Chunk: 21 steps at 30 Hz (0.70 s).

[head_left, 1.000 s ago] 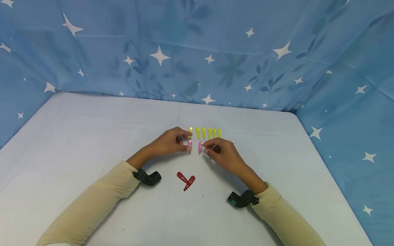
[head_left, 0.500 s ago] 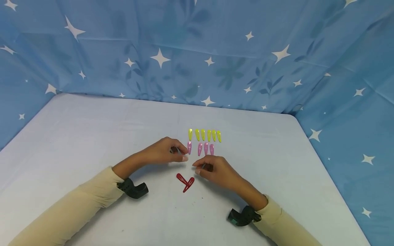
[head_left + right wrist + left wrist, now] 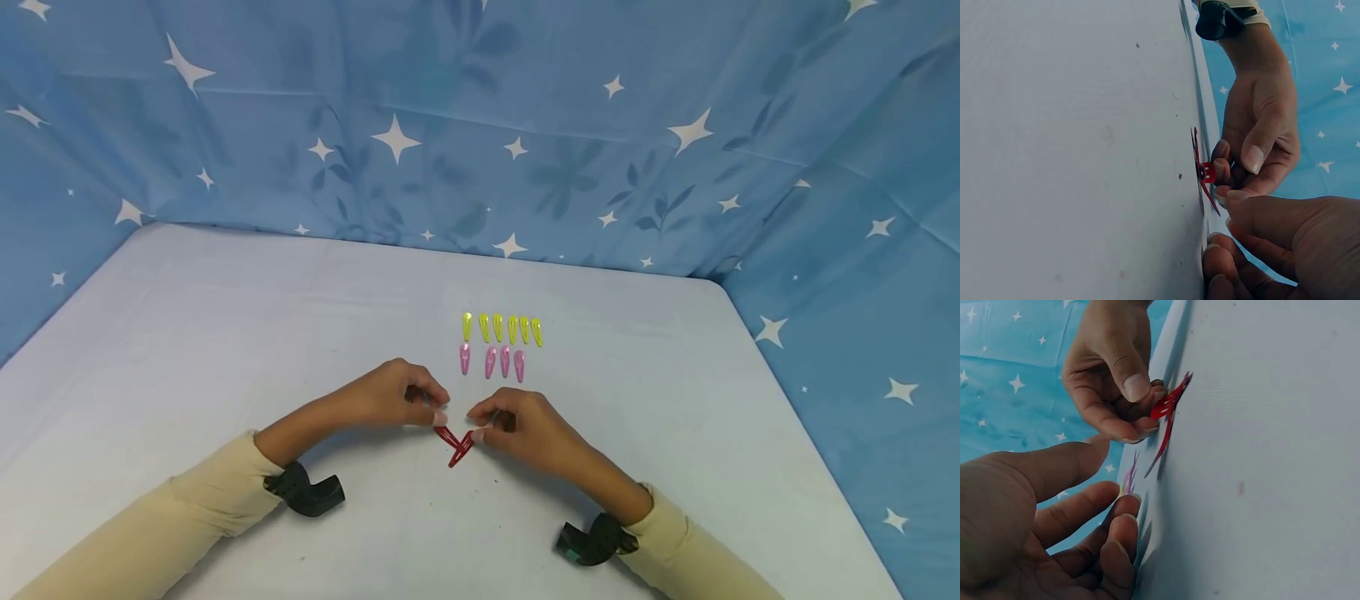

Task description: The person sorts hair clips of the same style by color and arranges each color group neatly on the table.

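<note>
Two red snap hair clips lie crossed on the white table. The left red clip (image 3: 447, 437) points up-left, and the right red clip (image 3: 461, 452) points up-right. My left hand (image 3: 393, 395) is at the left clip's upper end, thumb and forefinger apart. In the left wrist view, nothing shows between the left thumb (image 3: 1079, 459) and fingers. My right hand (image 3: 528, 427) is beside the right clip's upper end, its thumb at or touching it. A gap separates the right forefinger from that thumb. The wrist views show the red clips (image 3: 1209, 172) partly raised off the cloth.
Beyond the hands, several pink hair clips (image 3: 491, 363) form a row, with a wider gap after the leftmost one. Behind them runs a row of several yellow hair clips (image 3: 498, 327). A blue star-patterned curtain (image 3: 442, 150) borders the table (image 3: 262, 317).
Both hands have left the pink clips and come back toward the person, reaching the red clips. The left hand also moved left. The pink row is now uncovered.
</note>
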### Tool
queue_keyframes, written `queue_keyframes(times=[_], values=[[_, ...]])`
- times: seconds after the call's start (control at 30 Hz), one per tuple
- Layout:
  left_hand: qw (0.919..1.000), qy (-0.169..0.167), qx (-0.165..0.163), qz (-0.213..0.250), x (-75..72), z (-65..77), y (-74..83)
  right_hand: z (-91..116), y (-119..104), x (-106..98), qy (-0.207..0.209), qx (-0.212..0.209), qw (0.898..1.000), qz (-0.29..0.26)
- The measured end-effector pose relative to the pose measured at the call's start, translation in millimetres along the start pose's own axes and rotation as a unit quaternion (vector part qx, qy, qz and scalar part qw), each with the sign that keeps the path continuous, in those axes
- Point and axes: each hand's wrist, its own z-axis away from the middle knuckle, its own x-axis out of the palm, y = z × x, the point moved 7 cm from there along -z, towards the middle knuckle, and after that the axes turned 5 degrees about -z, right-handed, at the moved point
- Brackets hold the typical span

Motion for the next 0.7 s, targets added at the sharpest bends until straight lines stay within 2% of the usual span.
queue_keyframes(times=[0.2, 0.47, 0.7], values=[[0.9995, 0.017, 0.009, -0.025, 7.3, 3.5, 2.2, -3, -2, 6, -0.007, 0.007, 1.000, 0.026], [0.9962, 0.022, 0.030, -0.079, 13.5, 6.0, 11.1, -5, -4, 9, -0.010, 0.029, 0.997, 0.065], [0.9963, 0.018, 0.043, -0.071, 15.1, 6.7, 9.9, -2, -3, 5, -0.015, 0.025, 0.999, 0.031]])
